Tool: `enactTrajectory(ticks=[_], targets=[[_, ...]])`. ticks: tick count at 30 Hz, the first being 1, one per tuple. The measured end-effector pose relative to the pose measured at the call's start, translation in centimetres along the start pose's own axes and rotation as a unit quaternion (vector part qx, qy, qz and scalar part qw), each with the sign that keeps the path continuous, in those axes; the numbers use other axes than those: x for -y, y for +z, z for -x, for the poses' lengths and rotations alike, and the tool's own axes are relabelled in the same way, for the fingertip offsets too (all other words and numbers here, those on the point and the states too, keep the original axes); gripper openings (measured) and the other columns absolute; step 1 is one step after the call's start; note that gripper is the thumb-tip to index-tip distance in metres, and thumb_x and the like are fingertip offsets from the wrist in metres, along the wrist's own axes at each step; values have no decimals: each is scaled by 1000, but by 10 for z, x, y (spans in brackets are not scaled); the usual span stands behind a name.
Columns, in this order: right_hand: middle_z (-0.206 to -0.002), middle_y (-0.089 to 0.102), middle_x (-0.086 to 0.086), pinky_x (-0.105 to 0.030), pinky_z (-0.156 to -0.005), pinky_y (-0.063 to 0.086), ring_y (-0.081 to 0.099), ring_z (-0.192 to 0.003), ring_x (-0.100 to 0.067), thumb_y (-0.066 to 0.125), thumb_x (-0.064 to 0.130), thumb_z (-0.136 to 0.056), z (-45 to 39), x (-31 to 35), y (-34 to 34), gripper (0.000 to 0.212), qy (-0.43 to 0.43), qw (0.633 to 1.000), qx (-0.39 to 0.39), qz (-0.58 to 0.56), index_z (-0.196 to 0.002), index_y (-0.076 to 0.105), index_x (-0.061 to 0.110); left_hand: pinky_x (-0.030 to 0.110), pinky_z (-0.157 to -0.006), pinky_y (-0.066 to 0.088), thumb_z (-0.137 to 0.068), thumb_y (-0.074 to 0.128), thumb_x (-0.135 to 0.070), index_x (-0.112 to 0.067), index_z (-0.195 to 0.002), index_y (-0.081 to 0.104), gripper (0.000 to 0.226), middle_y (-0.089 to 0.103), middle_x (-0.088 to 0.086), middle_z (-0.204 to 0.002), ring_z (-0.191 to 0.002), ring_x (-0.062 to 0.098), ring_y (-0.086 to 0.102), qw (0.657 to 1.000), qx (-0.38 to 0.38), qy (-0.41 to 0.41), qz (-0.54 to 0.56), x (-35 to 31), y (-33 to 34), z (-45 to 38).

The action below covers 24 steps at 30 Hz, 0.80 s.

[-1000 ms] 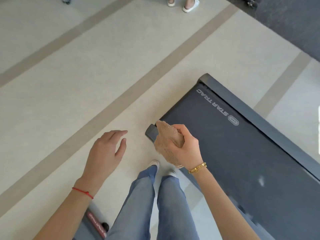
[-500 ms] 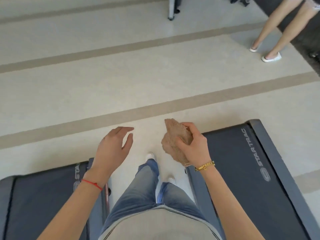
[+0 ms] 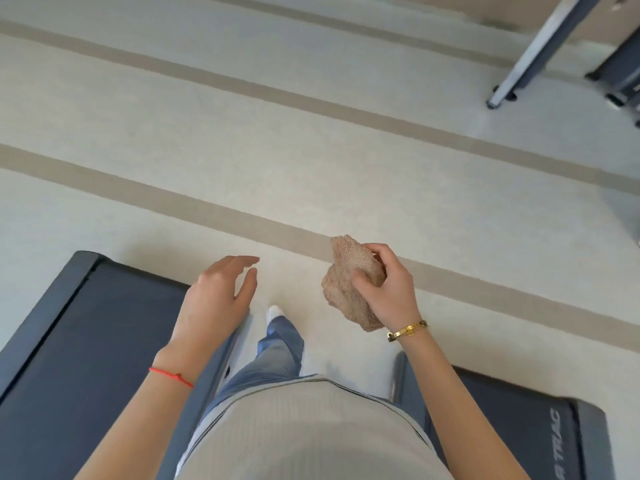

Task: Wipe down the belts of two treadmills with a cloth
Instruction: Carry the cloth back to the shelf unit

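Right hand (image 3: pixel 388 289) grips cloth (image 3: pixel 349 282); left hand (image 3: pixel 218 299) hovers, fingers relaxed.

My right hand (image 3: pixel 388 289) has a grip on the tan cloth (image 3: pixel 349 282) at one o'clock; my left hand (image 3: pixel 214 299) hovers relaxed over the treadmill belt (image 3: pixel 104 341) at nine o'clock.
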State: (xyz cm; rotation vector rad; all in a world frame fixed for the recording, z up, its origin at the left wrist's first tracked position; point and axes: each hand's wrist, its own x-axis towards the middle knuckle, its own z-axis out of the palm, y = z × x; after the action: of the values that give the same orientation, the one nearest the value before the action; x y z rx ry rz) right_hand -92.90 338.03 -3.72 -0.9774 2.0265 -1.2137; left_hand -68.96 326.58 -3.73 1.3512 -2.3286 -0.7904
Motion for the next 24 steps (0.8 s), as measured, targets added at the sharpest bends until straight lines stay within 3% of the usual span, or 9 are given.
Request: enactTrajectory(ticks=[8, 13, 20, 24], targets=[[-95, 64, 18, -6, -71, 42, 58, -84, 7, 72, 8, -81, -147, 82, 99, 36, -49, 997, 54, -1, -111, 60, 23, 31, -63, 49, -100, 53, -22, -16, -124, 67, 28, 69, -2, -114, -54, 1, 38, 997, -66, -49, -11, 70, -82, -111], [-95, 65, 16, -8, -71, 44, 59, -83, 5, 72, 7, -80, -217, 121, 154, 37, -69, 994, 84, -7, -111, 60, 23, 36, -67, 53, -100, 52, -24, -17, -124, 66, 29, 68, -2, -116, -63, 8, 45, 992, -90, -84, -13, 107, -119, -171], [-95, 64, 17, -6, -71, 42, 58, -83, 6, 72, 5, -79, -329, 160, 233, 39, -110, 982, 155, 5, -113, 60, 20, 36, -65, 54, -100, 53, -24, -19, -122, 67, 26, 68, -2, -115, -52, -1, 39, 982, -132, -135, -7, 156, -144, -271], [-95, 64, 18, -7, -71, 42, 58, -83, 5, 70, 4, -78, -410, 188, 282, 40, -130, 974, 186, 8, -112, 60, 22, 35, -64, 52, -100, 54, -22, -18, -122, 67, 26, 69, -2, -114, -53, 4, 39, 973, -162, -162, -6, 186, -162, -345]])
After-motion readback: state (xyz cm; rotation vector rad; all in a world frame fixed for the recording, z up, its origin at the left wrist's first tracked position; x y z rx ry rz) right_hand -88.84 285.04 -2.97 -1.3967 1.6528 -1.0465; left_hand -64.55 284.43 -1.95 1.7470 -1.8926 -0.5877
